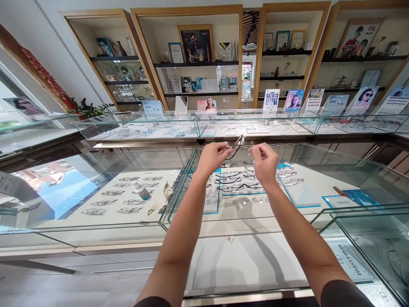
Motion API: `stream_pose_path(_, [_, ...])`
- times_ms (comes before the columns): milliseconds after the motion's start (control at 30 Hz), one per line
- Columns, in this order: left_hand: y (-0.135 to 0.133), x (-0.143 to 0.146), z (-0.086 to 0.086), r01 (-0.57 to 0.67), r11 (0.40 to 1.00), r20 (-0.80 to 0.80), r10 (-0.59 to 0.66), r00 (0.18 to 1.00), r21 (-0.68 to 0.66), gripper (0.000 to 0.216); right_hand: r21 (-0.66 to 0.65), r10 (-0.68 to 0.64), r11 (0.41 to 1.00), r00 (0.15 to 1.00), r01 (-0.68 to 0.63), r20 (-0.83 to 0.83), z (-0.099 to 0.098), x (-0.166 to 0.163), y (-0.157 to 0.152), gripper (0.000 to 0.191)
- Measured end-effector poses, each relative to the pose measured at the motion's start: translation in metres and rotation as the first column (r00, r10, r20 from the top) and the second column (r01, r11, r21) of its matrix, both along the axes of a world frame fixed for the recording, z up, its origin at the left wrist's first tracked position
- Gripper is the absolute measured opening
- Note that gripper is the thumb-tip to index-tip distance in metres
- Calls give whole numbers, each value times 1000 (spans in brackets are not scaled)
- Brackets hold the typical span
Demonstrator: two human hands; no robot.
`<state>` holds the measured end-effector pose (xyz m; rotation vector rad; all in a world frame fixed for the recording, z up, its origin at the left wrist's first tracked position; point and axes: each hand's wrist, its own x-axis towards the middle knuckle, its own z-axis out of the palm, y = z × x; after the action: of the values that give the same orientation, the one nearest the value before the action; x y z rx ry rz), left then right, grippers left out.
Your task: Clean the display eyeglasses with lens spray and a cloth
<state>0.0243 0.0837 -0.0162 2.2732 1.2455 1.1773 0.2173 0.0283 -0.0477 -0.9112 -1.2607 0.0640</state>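
Note:
My left hand (214, 157) is raised above the glass counter, thumb and fingers pinched on a dark, thin-framed pair of eyeglasses (239, 144). The eyeglasses jut out to the right of my fingertips, tilted, with one end pointing up. To their right, my right hand (265, 161) is closed in a pinch, apart from the eyeglasses. Whatever lies between its fingertips, if anything, is too small to make out. Beneath both hands, several spectacle frames (228, 181) lie in rows inside the glass display case (179, 219).
A small white spray bottle (142, 192) stands on the left glass top, near a crumpled cloth (168, 192). A brochure (364, 197) lies at the right. Another glass counter (255, 123) with upright cards runs behind, before wooden shelves (188, 10). Glass edges border the near right.

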Motion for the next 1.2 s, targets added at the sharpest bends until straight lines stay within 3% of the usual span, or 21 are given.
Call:
stream_pose_path(133, [-39, -1, 6, 80, 996, 302, -64, 951, -40, 30, 33, 12, 999, 1000, -12, 3, 9, -2, -16, 28])
stream_pose_path(300, [-69, -4, 11, 99, 994, 429, -75, 900, -34, 30, 8, 84, 996, 996, -84, 36, 18, -9, -36, 30])
stream_pose_path(600, [-98, -10, 24, 95, 995, 457, -76, 886, -20, 31, -96, 243, 968, 965, -233, 101, 26, -17, -60, 25])
stream_pose_path(1000, [-117, -9, 17, 151, 988, 464, -141, 875, 16, 31, -186, 362, 924, 922, -335, 137, 31, -21, -77, 18])
stream_pose_path(1200, [-114, -7, 10, 216, 976, 504, -192, 842, 12, 31, -154, 335, 938, 924, -310, 186, 32, -19, -79, 18])
